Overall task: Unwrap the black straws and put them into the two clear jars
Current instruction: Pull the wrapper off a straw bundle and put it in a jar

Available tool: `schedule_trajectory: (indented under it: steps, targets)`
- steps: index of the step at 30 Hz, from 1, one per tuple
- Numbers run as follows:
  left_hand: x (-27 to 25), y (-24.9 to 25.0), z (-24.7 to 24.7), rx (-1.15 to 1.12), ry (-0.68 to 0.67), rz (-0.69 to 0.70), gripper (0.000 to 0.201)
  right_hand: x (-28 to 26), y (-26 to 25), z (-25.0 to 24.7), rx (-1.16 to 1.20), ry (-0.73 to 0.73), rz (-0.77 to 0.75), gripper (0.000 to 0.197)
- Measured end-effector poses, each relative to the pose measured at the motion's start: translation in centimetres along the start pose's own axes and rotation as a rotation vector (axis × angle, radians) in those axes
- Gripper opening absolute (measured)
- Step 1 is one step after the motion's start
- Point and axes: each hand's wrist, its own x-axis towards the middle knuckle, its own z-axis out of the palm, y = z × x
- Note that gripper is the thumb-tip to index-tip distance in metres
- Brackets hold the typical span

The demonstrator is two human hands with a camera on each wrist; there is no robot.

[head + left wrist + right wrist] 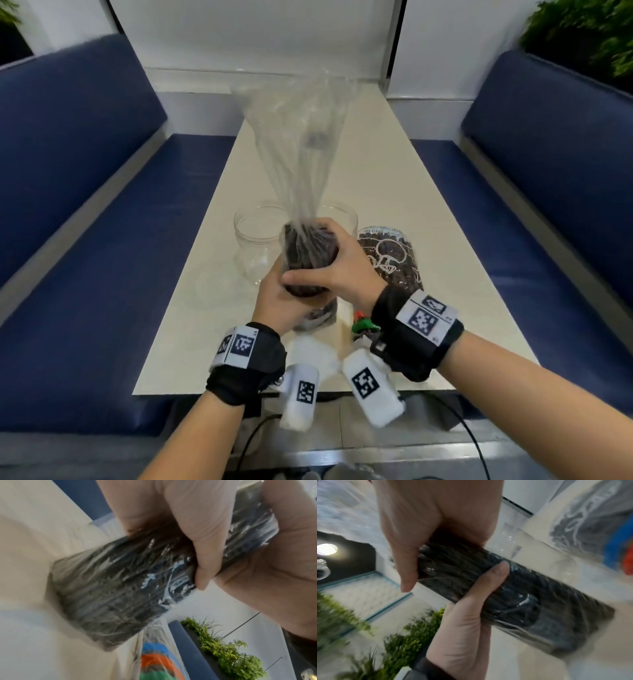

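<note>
A bundle of black straws (308, 260) stands upright in a clear plastic bag (298, 137) whose loose top rises above it. Its lower end is at the cream table (428, 240). My left hand (274, 308) grips the lower part of the bundle (120, 588) and my right hand (332, 270) grips it just above. In the wrist views my left hand (188, 520) and right hand (419, 520) wrap the wrapped straws (522, 601). Two clear jars stand behind them: one at the left (255, 240), the other (344, 219) partly hidden by my hands.
A second wrapped pack of black straws (390, 263) with a printed wrapper lies on the table at the right. A small green and red object (364, 323) sits by my right wrist. Blue benches (85, 205) flank the table, with green plants (589, 31) behind them.
</note>
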Motion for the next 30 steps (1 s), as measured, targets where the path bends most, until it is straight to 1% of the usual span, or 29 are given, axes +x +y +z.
schedule_trajectory:
  steps: [3, 6, 7, 9, 10, 11, 13, 14, 15, 16, 18, 19, 21, 22, 23, 24, 26, 27, 28, 29, 30]
  targets:
    - [-0.1, -1.3, -0.1, 0.032, -0.019, -0.01, 0.069, 0.1, 1.1, 0.3, 0.133, -0.002, 0.005, 0.062]
    - [-0.6, -1.9, -0.2, 0.104, -0.054, -0.063, 0.064, 0.2, 2.3, 0.4, 0.128, -0.02, 0.009, 0.059]
    - [-0.7, -1.9, -0.5, 0.145, -0.091, -0.084, 0.063, 0.2, 2.7, 0.4, 0.127, -0.019, 0.027, 0.057]
    - [-0.7, -1.5, -2.0, 0.145, -0.217, -0.095, 0.071, 0.3, 3.4, 0.1, 0.148, -0.021, 0.066, 0.054]
    - [-0.7, -1.1, -3.0, 0.071, -0.267, -0.071, 0.076, 0.4, 3.6, -0.1, 0.163, -0.026, 0.082, 0.053]
    - [-0.5, -0.7, -4.0, -0.044, -0.282, -0.045, 0.08, 0.6, 3.6, -0.3, 0.169, -0.025, 0.097, 0.053]
    - [-0.3, 0.6, -5.5, -0.274, -0.271, 0.017, 0.092, 0.8, 3.7, -0.5, 0.16, -0.02, 0.113, 0.054]
    - [0.0, 1.5, -5.6, -0.3, -0.278, 0.062, 0.101, 0.9, 3.7, -0.5, 0.145, -0.03, 0.111, 0.054]
    - [0.3, 2.5, -5.3, -0.276, -0.293, 0.119, 0.109, 1.0, 3.9, -0.3, 0.124, -0.051, 0.105, 0.052]
    - [0.9, 3.2, -4.8, -0.237, -0.299, 0.158, 0.112, 0.9, 4.0, 0.0, 0.101, -0.077, 0.103, 0.051]
    - [1.7, 4.0, -3.2, -0.18, -0.264, 0.184, 0.104, 0.8, 4.6, 0.4, 0.049, -0.106, 0.099, 0.05]
    - [1.9, 3.8, -2.5, -0.145, -0.226, 0.182, 0.093, 0.8, 5.0, 0.5, 0.021, -0.106, 0.094, 0.051]
    - [2.0, 2.8, -1.5, -0.057, -0.135, 0.145, 0.061, 0.6, 5.9, 0.6, -0.045, -0.114, 0.086, 0.049]
    - [1.8, 2.1, -1.2, -0.035, -0.114, 0.129, 0.049, 0.5, 6.4, 0.6, -0.089, -0.126, 0.088, 0.047]
    - [1.7, 1.5, -1.0, -0.02, -0.103, 0.13, 0.043, 0.4, 6.7, 0.7, -0.14, -0.143, 0.089, 0.046]
    - [1.6, 1.0, -0.9, -0.007, -0.09, 0.141, 0.042, 0.3, 6.9, 0.7, -0.201, -0.164, 0.088, 0.046]
    - [1.3, 0.7, -0.8, -0.028, -0.048, 0.15, 0.037, 0.3, 6.4, 0.1, -0.3, -0.261, 0.094, 0.051]
    - [1.2, 0.7, -0.8, -0.036, -0.041, 0.142, 0.031, 0.4, 5.8, -0.6, -0.299, -0.34, 0.115, 0.061]
    - [1.1, 0.6, -0.8, -0.035, -0.044, 0.136, 0.03, 0.5, 5.3, -1.5, -0.267, -0.404, 0.142, 0.076]
    - [1.1, 0.3, -0.9, -0.034, -0.05, 0.137, 0.037, 0.6, 4.8, -2.5, -0.233, -0.429, 0.153, 0.093]
    - [1.0, 0.1, -0.9, -0.046, -0.053, 0.131, 0.039, 0.7, 4.3, -3.4, -0.199, -0.41, 0.13, 0.107]
